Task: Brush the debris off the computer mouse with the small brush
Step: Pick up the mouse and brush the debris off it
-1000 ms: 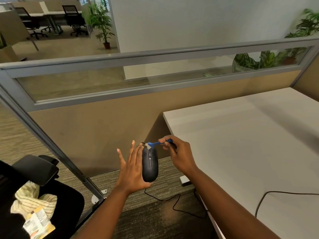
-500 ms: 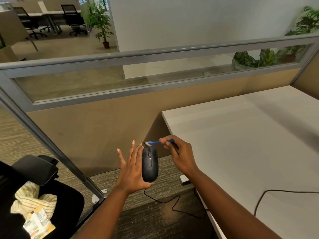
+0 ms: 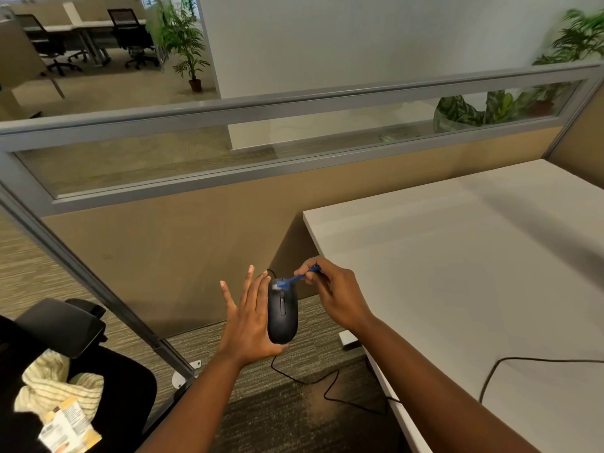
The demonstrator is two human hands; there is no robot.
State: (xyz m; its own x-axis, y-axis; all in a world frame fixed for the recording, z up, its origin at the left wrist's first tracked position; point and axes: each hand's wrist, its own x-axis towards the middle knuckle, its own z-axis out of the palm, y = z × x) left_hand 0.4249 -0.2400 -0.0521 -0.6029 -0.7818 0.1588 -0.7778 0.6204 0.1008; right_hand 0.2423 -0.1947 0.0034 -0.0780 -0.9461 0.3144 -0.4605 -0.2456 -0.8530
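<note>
Surface: white desk (image 3: 474, 273) fills the 3–5 o'clock part of the view; its near left corner sits at about centre, its left edge runs down toward 5 o'clock.
Cable: black cable (image 3: 327, 387) hangs from the mouse, loops over the carpet, climbs the desk edge and crosses the desktop toward 4 o'clock.
Room: tan partition (image 3: 196, 240) with a grey-framed glass strip spans 9 to 2 o'clock; beyond it, office chairs, desks and potted plants at 11 and 2 o'clock.
Floor: striped carpet (image 3: 294, 420) below the hands; small white block (image 3: 349, 340) on it beside the desk edge.
Chair: black chair (image 3: 65, 338) at 8 o'clock, a striped cloth (image 3: 55, 380) and a printed packet lying on it.
Mouse: black computer mouse (image 3: 282, 313) held in the air just below centre, off the desk, left of its edge, long axis pointing away.
Left hand: left hand (image 3: 248, 325) cradles the mouse from its left side — fingers straight, slightly spread; thumb under the rear end.
Right hand: right hand (image 3: 336, 297) pinches the blue small brush (image 3: 294, 281) by its handle, fingers curled.
Brush tip: pale bristles touch the mouse's front end.
Open room: gap between partition and desk edge holds both hands; forearms enter from 6 o'clock.
</note>
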